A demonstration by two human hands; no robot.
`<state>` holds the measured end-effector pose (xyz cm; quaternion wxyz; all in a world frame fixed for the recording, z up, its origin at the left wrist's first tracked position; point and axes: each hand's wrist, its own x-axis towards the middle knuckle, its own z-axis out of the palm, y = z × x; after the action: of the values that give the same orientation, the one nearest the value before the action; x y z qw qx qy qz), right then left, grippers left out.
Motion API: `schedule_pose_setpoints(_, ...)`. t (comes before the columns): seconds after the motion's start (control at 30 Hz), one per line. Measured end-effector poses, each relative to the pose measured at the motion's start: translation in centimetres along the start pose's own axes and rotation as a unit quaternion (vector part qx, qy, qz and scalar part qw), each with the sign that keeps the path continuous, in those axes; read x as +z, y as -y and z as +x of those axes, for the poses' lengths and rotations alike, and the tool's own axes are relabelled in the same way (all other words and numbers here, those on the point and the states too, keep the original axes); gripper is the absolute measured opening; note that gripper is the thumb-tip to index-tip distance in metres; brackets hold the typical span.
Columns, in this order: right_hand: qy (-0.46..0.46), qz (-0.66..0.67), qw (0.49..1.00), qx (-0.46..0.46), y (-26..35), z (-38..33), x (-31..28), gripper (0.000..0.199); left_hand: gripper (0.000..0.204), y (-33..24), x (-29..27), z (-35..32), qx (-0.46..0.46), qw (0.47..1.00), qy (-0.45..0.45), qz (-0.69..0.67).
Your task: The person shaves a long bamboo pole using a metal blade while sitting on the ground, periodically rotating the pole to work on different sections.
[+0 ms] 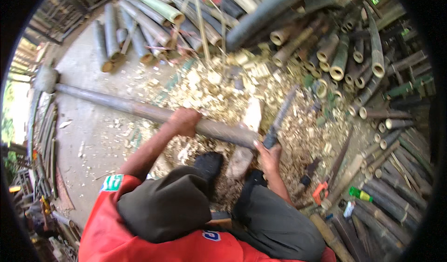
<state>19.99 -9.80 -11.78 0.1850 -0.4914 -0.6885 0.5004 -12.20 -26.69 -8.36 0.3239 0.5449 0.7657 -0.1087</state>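
Note:
A long grey-brown bamboo pole lies slantwise before me, from the far left to just in front of my knees. My left hand is wrapped around it near the middle. Close to the pole's near right end, my right hand grips the dark handle of a machete. Its blade points up and away, apart from the pole. The right thumb reaches the pole's end. Beneath that end is a wooden block, between my feet. Pale shavings cover the ground around it.
Cut bamboo poles are stacked along the back, and more bamboo fills the right side. A saw with an orange handle lies right of my knee, near a green bottle. A grey rounded post base stands at the far left.

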Motion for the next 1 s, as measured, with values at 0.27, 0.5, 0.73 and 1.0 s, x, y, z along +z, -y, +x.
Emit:
schedule_pose_setpoints(0.27, -0.121, 0.102, 0.983, 0.092, -3.9, -0.6, -12.1, 0.057, 0.08, -2.0, -0.5, -8.1, -0.005, 0.823, -0.483, -0.298)
schedule_pose_setpoints(0.5, -0.276, 0.12, 0.948, 0.107, -4.4, -8.5, -35.2, 0.071, 0.072, 15.0, 7.0, -16.1, -0.372, 0.271, -0.504, -0.731)
schedule_pose_setpoints(0.73, -0.324, 0.064, 0.943, 0.041, -12.9, -13.2, -44.2, 0.073, 0.089, 17.8, 9.0, -11.7, -0.12, 0.219, -0.366, -0.897)
schedule_pose_setpoints(1.0, -0.386, 0.113, 0.913, 0.07, -10.1, -13.6, -37.9, 0.09, 0.066, 23.5, -14.4, -15.3, 0.088, 0.262, -0.456, -0.846)
